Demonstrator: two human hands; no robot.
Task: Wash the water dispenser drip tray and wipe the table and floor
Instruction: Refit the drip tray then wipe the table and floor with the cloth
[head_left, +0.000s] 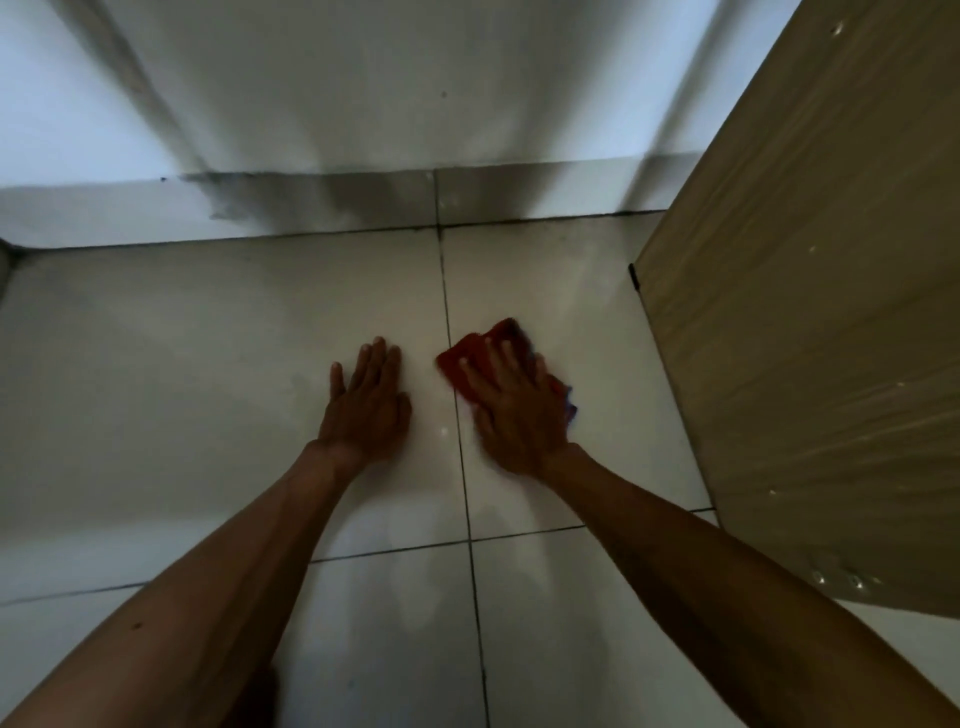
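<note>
A red cloth (470, 358) with a bluish edge lies flat on the pale tiled floor (208, 364). My right hand (514, 410) presses on it with straight, spread fingers, just right of a dark grout line. My left hand (366, 405) rests flat on the bare tile to the left of that line, fingers straight and holding nothing. The drip tray is not in view. The right hand and cloth look slightly blurred.
A light wooden panel (810, 312), the side of a piece of furniture, stands close on the right of the cloth. A white wall (311, 93) with a pale skirting (156, 213) runs along the far edge of the floor.
</note>
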